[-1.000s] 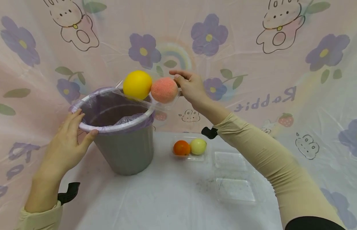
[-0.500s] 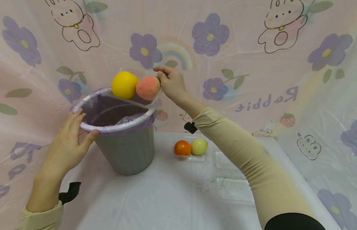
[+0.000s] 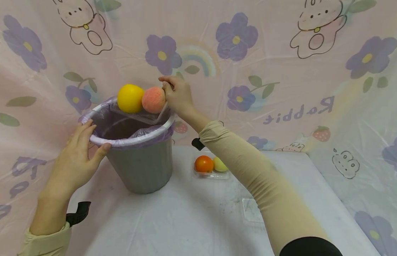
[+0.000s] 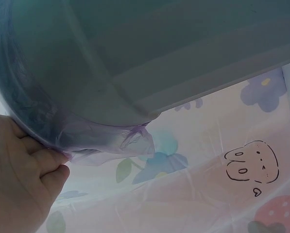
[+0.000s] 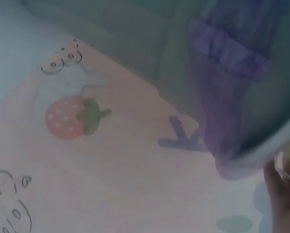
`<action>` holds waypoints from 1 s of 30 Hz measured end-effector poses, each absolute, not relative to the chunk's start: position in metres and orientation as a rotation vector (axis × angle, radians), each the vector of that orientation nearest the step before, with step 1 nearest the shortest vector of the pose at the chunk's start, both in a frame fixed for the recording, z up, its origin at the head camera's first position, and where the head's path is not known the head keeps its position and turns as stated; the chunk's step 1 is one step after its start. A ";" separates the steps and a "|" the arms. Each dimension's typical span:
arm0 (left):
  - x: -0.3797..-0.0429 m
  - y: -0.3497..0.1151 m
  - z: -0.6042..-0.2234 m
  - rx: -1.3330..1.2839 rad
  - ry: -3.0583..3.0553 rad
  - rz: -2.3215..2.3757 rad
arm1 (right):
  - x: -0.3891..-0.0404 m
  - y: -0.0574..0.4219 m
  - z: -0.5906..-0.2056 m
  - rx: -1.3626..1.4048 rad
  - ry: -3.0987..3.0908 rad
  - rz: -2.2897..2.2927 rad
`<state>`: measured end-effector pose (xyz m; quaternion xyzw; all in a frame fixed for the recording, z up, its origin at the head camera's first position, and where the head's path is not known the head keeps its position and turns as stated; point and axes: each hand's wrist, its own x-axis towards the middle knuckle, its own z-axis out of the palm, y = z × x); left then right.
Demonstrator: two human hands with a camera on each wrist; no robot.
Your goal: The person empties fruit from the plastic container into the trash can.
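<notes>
Over the bin [image 3: 140, 170], toward the desk's [image 3: 172, 220] far edge | right hand [image 3: 179, 96], fingers pinching a clear tray [image 3: 144, 116], yellow fruit [image 3: 130, 98] and peach [image 3: 154, 100] aboard | left hand [image 3: 70, 160] grips the rim [image 3: 142, 138] | head view shows both fruits; right wrist, just a yellow sliver

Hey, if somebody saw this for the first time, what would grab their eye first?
Probably the yellow ball and pink ball, side by side in a clear tray that the right hand holds at the mouth of the bin. Next, the gray bin itself, purple-lined, with the left hand touching its rim. Then the orange ball, in a second tray on the table, right of the bin.
</notes>
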<state>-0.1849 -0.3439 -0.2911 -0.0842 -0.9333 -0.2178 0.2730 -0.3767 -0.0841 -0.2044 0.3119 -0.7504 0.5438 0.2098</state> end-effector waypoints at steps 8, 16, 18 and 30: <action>-0.184 -0.343 -0.290 -0.226 -2.511 -0.591 | -0.374 -0.092 -0.214 0.999 -2.083 1.132; -0.184 -0.343 -0.290 -0.222 -2.514 -0.596 | -0.368 -0.097 -0.217 1.104 -2.042 0.942; -0.184 -0.343 -0.290 -0.221 -2.513 -0.593 | -0.368 -0.098 -0.219 1.115 -2.023 0.907; -0.186 -0.345 -0.292 -0.223 -2.501 -0.578 | -0.370 -0.103 -0.226 1.204 -1.897 0.731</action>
